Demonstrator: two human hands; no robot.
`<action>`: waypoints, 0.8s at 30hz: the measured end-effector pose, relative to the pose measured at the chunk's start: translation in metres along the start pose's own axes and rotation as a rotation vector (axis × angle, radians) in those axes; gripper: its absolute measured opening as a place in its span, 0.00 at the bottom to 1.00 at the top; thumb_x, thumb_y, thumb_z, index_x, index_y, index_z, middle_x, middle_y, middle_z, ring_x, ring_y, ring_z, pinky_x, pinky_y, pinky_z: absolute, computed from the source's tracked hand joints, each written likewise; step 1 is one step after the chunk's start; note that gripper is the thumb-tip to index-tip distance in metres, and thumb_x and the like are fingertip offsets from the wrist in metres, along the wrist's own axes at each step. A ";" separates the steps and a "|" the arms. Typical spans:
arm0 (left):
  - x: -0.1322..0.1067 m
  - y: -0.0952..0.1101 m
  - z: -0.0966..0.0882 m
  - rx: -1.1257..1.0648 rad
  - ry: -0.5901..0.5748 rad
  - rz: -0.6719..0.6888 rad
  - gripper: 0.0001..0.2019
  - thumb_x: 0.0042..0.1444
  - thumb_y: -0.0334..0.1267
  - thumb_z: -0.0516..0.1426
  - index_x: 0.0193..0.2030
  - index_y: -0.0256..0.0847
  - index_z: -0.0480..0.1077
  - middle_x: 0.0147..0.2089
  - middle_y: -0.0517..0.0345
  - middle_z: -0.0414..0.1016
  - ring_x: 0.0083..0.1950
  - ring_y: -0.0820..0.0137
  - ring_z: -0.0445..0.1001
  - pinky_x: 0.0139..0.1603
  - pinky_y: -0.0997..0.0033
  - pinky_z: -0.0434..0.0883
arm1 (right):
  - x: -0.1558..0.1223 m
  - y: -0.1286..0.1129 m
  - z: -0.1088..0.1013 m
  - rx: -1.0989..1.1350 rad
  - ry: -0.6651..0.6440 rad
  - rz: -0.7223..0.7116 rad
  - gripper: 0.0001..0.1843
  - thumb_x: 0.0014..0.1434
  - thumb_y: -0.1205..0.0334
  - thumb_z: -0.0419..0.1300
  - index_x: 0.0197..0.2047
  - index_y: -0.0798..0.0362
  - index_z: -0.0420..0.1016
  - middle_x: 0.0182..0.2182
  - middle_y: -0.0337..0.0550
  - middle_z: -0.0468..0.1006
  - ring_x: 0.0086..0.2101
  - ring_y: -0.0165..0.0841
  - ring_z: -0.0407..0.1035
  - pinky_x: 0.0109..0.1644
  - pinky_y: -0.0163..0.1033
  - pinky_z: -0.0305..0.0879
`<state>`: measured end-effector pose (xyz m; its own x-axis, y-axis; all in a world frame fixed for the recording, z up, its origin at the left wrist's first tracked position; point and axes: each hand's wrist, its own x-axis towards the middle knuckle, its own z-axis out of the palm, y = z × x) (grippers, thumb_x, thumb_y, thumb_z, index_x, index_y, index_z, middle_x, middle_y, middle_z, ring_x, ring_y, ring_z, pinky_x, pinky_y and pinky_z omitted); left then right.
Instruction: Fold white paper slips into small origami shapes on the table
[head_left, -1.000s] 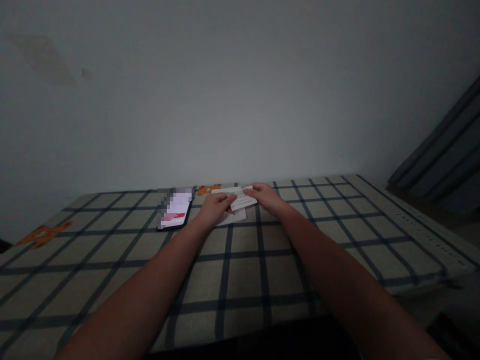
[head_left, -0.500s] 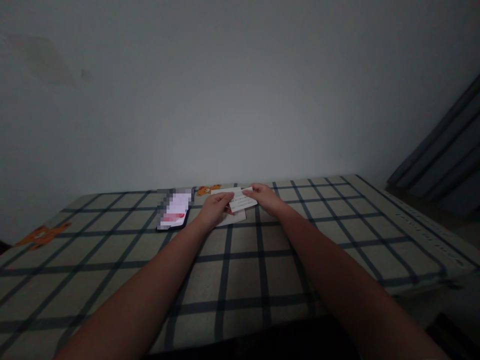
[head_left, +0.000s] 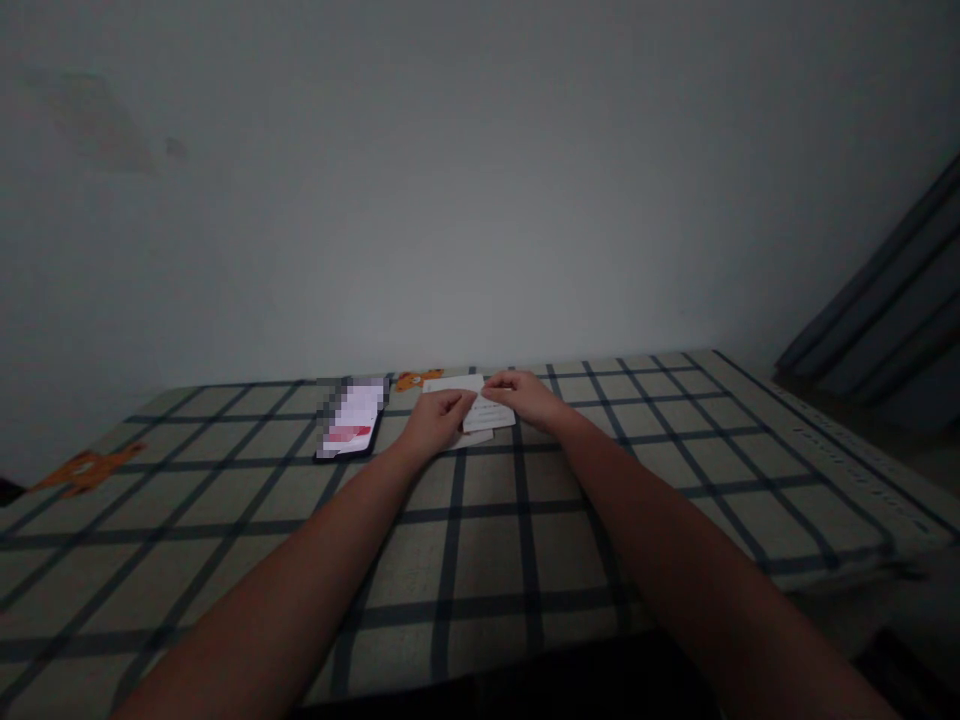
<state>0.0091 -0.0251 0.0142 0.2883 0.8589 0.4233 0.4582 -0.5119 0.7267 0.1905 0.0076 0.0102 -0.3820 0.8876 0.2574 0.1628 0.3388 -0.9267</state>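
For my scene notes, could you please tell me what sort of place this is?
Probably a room at home: checked cloth with bear motifs, pale wall, and what looks like a curtain.

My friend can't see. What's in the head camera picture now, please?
A person's left hand and right hand nearly meet over white printed paper on a checked cloth. A lit phone lies to their left, and a grey wall stands behind.

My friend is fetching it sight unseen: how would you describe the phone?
On the checked cloth, look toward the far side, near the wall. The phone lies just left of the left hand. Unlike the white paper at that hand, it has a dark edge and a lit screen with a red patch.
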 end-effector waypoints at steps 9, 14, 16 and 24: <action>0.000 0.000 0.000 0.054 0.048 0.058 0.17 0.55 0.46 0.49 0.33 0.39 0.75 0.26 0.57 0.74 0.29 0.68 0.69 0.30 0.73 0.62 | -0.001 0.000 -0.004 0.119 0.060 0.039 0.14 0.46 0.53 0.61 0.30 0.57 0.73 0.26 0.41 0.73 0.26 0.26 0.65 0.29 0.31 0.59; 0.001 -0.003 0.000 0.042 0.098 0.048 0.17 0.55 0.46 0.49 0.34 0.39 0.75 0.29 0.56 0.75 0.30 0.68 0.70 0.32 0.72 0.63 | 0.000 0.001 -0.004 0.188 0.072 0.038 0.15 0.47 0.53 0.60 0.31 0.57 0.73 0.27 0.42 0.74 0.27 0.27 0.65 0.30 0.32 0.61; 0.001 -0.004 0.000 0.034 0.105 0.042 0.16 0.55 0.46 0.50 0.34 0.39 0.75 0.29 0.56 0.75 0.30 0.68 0.70 0.32 0.72 0.63 | 0.000 0.002 -0.004 0.197 0.080 0.049 0.15 0.48 0.52 0.60 0.31 0.58 0.73 0.27 0.43 0.74 0.27 0.27 0.66 0.30 0.32 0.61; 0.002 -0.005 -0.002 0.041 0.089 -0.002 0.19 0.56 0.48 0.48 0.36 0.37 0.74 0.30 0.55 0.75 0.30 0.69 0.70 0.31 0.73 0.65 | 0.002 0.004 -0.004 0.257 0.101 0.068 0.18 0.48 0.49 0.59 0.32 0.57 0.73 0.27 0.42 0.75 0.27 0.27 0.66 0.31 0.33 0.61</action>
<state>0.0059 -0.0210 0.0126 0.2120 0.8568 0.4700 0.4931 -0.5090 0.7055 0.1941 0.0115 0.0084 -0.2833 0.9365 0.2067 -0.0558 0.1991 -0.9784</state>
